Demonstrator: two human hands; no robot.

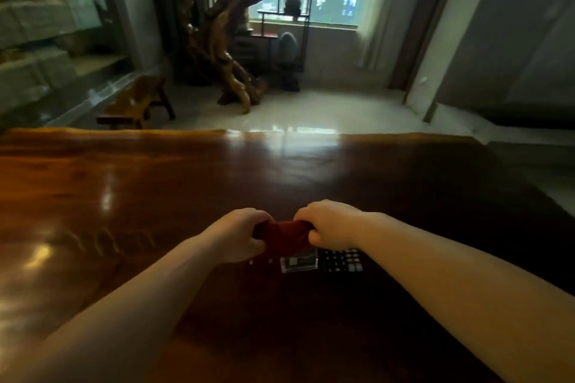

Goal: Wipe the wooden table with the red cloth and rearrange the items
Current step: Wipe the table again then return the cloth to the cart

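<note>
Both hands clamp the red cloth (281,232): left hand (241,235), right hand (331,224), one per end. Its long axis runs left-right above the counter (311,171), equally near both.

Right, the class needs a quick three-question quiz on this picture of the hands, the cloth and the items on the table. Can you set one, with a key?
1. True or false: the left hand and the right hand both grip the red cloth.
2. Multiple choice: on the wooden table, the black calculator lies A) right beside a clear box; B) at the far edge; C) on top of the cloth.
3. Fill in: the cloth is bunched ____ the two hands.
Key: 1 true; 2 A; 3 between.
</note>
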